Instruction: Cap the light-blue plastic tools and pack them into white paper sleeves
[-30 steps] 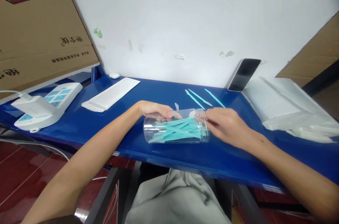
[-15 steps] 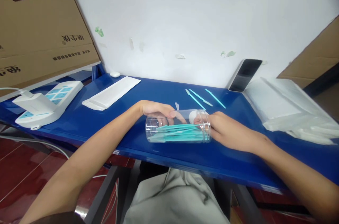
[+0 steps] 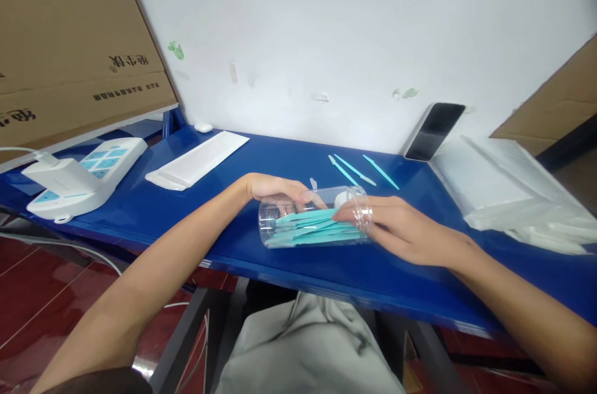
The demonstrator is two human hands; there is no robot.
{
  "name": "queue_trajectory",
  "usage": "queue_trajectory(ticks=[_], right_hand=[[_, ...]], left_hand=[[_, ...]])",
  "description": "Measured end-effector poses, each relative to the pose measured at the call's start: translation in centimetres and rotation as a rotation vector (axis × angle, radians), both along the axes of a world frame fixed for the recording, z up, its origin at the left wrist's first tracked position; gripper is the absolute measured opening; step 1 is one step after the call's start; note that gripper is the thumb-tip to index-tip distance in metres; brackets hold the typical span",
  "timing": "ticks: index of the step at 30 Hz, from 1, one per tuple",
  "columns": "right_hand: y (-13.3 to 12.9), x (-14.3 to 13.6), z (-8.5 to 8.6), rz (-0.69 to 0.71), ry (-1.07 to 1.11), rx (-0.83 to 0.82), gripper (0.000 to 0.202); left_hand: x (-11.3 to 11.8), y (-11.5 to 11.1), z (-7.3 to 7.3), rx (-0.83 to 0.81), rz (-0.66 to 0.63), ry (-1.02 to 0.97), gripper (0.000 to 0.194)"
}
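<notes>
A clear plastic jar (image 3: 298, 196) lies on its side above the blue table, its mouth toward the right. Inside rest several slim teal sticks (image 3: 308, 229), shaped like eyebrow razors. My left hand (image 3: 282, 187) is closed around the jar's far side, the thumb on top and the fingers seen through the wall. Through the mouth reach the stretched fingers of my right hand (image 3: 396, 223), their tips touching the sticks. A white round thing (image 3: 342, 199) shows through the jar near these fingers; whether it is inside or behind I cannot tell.
Behind the jar lie 3 loose teal sticks (image 3: 380, 171). A phone (image 3: 433, 132) leans on the wall, beside clear plastic bags (image 3: 489, 176). To the left are a flat white packet (image 3: 198, 161), a small white case (image 3: 203, 127) and a power strip (image 3: 112, 164) with a charger.
My right hand has pushed further left into the jar, its fingertips now at the sticks. The jar is tilted slightly, its mouth end a little higher. My left hand keeps its hold.
</notes>
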State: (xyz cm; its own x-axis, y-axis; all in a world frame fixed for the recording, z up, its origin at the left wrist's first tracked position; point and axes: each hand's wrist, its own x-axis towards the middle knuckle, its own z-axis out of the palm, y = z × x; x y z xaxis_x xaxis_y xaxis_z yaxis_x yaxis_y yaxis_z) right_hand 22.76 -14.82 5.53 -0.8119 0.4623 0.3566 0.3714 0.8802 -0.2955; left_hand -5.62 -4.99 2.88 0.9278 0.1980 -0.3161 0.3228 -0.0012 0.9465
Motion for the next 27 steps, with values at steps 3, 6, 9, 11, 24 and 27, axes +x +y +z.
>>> queue_trajectory(ticks=[3, 6, 9, 11, 24, 27], right_hand=[[0.2, -0.3, 0.0, -0.006, -0.071, -0.044, 0.027], [0.3, -0.5, -0.2, -0.037, -0.112, -0.025, 0.027], [0.2, -0.7, -0.2, -0.070, -0.160, 0.007, 0.029], [0.0, -0.8, -0.2, -0.086, -0.183, 0.033, 0.029], [0.1, -0.9, -1.6, -0.092, 0.007, 0.018, 0.021], [0.2, -0.8, -1.9, -0.101, 0.054, 0.069, 0.021]], left_hand=[[0.2, -0.1, 0.2, 0.011, 0.004, 0.002, 0.072], [0.5, -0.4, 0.5, 0.016, 0.002, 0.026, 0.069], [0.5, -0.5, 0.6, 0.018, 0.034, 0.062, 0.068], [0.4, -0.6, 0.6, 0.034, 0.059, 0.069, 0.066], [0.5, -1.1, 1.6, 0.061, 0.063, 0.089, 0.069], [0.4, -1.0, 1.3, 0.045, 0.066, 0.079, 0.069]])
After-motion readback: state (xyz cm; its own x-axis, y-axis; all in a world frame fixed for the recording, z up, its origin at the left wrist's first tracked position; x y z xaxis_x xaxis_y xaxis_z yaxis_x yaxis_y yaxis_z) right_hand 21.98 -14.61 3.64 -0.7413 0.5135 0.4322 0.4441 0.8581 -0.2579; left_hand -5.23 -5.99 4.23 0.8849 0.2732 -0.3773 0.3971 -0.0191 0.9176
